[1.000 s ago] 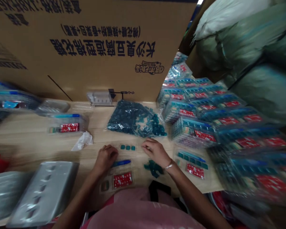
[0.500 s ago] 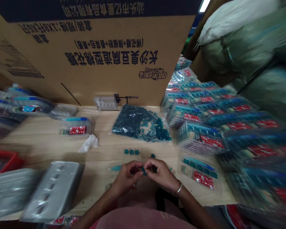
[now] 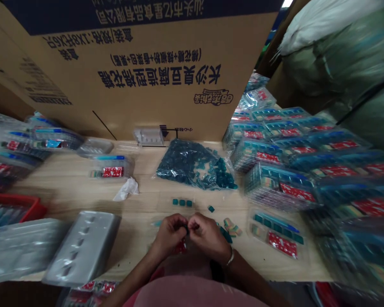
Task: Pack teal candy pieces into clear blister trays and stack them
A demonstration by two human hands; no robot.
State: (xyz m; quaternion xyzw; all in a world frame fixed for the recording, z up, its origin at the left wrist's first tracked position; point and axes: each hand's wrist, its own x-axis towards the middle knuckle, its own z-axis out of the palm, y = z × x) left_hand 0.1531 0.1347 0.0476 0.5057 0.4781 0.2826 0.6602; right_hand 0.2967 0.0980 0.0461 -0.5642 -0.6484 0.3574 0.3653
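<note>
My left hand [image 3: 170,235] and my right hand [image 3: 208,238] meet over the front of the table, both with fingers pinched. Between the fingertips a small dark teal candy cube [image 3: 187,230] shows, mostly hidden by the fingers. Just beyond them lies a clear plastic tray [image 3: 166,204] with three teal cubes [image 3: 182,202] in its far row. A red packet [image 3: 180,247] is partly visible below my left hand. Beside my right hand are one loose teal cube [image 3: 211,208], more teal pieces [image 3: 225,234] and several pale striped pieces [image 3: 233,227].
An open clear bag of teal cubes [image 3: 192,166] lies before a large cardboard box [image 3: 160,106]. Stacked filled trays [image 3: 278,187] crowd the right, beside one single filled tray [image 3: 277,234]. At left are empty trays [image 3: 83,251], a red bin [image 3: 35,209] and crumpled tissue [image 3: 127,189].
The view has swung left, so the table's things appear farther right. My hands have shifted closer together, and the cube between them is less visible. Striped pieces beside my right hand are now uncovered.
</note>
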